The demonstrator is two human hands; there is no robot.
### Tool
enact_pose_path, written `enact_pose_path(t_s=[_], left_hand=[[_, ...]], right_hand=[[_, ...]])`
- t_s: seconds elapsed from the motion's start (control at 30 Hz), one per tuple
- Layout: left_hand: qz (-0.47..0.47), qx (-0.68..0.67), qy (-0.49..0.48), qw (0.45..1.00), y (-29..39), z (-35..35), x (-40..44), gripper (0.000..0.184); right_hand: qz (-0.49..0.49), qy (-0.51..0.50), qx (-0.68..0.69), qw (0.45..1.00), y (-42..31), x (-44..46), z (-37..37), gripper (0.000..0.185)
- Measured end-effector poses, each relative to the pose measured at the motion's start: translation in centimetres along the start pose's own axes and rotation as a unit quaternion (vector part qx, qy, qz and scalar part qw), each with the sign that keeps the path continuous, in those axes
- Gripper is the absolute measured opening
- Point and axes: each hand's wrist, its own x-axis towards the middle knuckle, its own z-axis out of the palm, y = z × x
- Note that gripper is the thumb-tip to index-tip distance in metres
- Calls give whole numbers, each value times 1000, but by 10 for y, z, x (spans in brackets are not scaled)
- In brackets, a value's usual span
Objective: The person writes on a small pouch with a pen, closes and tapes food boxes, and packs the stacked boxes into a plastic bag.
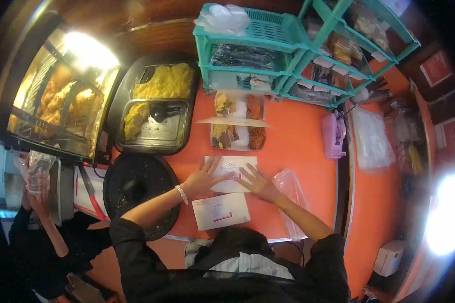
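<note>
My left hand, with a pale band at the wrist, lies spread on the left side of a closed white food box. My right hand presses its lid from the right, fingers stretched out. A second closed box with a printed round mark sits nearer to me, slightly turned. Beyond my hands stand two open boxes, a nearer food box and a farther food box, each with yellow food, something white and reddish-brown pieces. A clear plastic bag lies beside my right forearm.
To the left are a round black tray, metal pans of yellow food and a lit display case. Teal racks stand behind. A purple holder is at right. Another person's hands work at far left.
</note>
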Motion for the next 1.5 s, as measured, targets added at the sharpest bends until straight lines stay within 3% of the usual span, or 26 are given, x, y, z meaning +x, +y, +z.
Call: enact_pose_path(t_s=[0.1, 0.23, 0.3, 0.43, 0.5, 0.53, 0.6, 0.7, 0.73, 0.8, 0.83, 0.9, 0.93, 1.0, 1.03, 1.07, 1.1, 1.13, 1.17, 1.2, 1.27, 1.33, 1.4, 1.5], left_hand=[[-8, -51, 28, 998, 5, 0, 0, 92], [-11, -59, -30, 998, 12, -10, 0, 89], [-15, -77, 30, 996, 13, -3, 0, 96], [-1, -149, 47, 988, 3, 6, 8, 92], [-4, -192, 39, 981, -9, 4, 17, 94], [-6, -189, 42, 981, -11, 4, 17, 94], [2, -206, 34, 978, -13, 2, 16, 96], [25, -257, 45, 965, -22, -8, 26, 91], [26, -254, 46, 966, -27, -13, 30, 91], [25, -296, -23, 955, -32, -21, 30, 85], [25, -299, -26, 954, -36, -23, 32, 85], [79, -426, -83, 897, -47, -29, 40, 82], [79, -425, -83, 898, -53, -27, 42, 82], [122, -552, -113, 817, -59, -24, 43, 88], [135, -513, -92, 842, -57, -24, 41, 84], [137, -514, -91, 842, -50, -22, 35, 84], [35, -395, -119, 910, -34, -41, 28, 80], [-68, -264, -143, 951, -19, -53, 23, 77], [-55, -141, -44, 987, -6, -54, 19, 77], [-56, -143, -45, 987, 7, -52, 16, 77], [-102, -143, 98, 979, 26, -51, 15, 78], [-115, -177, 104, 972, 30, -48, 19, 79], [-100, -150, 104, 978, 29, -41, 23, 80], [-104, -121, 110, 981, 25, -45, 22, 83]], right_hand=[[39, 78, 53, 995, -8, -5, 24, 62], [50, 50, 76, 995, -8, -9, 24, 61], [17, 46, 137, 989, -2, -12, 22, 58], [5, 67, 104, 992, -3, -14, 40, 64], [207, 195, 256, 924, -20, -13, 47, 70], [204, 197, 255, 925, -25, -12, 50, 70], [281, 213, 391, 850, -34, -12, 54, 68], [248, 285, 377, 845, -32, -14, 58, 60], [247, 288, 376, 845, -25, -16, 60, 60], [179, 191, 217, 940, -11, -25, 62, 59], [181, 189, 220, 940, -6, -23, 55, 59], [140, 196, 41, 970, 11, -17, 35, 58], [139, 196, 40, 970, 16, -15, 26, 58], [102, 132, 126, 978, 20, -12, 11, 59], [102, 132, 124, 978, 23, -12, 7, 59], [129, 105, 210, 964, 25, -12, 4, 64], [156, 77, 293, 940, 28, -11, 1, 69], [156, 77, 293, 940, 31, -9, -1, 69], [181, 79, 327, 924, 33, -7, -3, 75], [204, 80, 359, 907, 35, -5, -5, 80], [200, 119, 379, 896, 34, 1, -6, 84], [193, 158, 396, 883, 30, 7, -12, 87], [164, 147, 248, 943, 25, 9, -17, 86], [123, 137, 196, 963, 33, 3, -7, 82]])
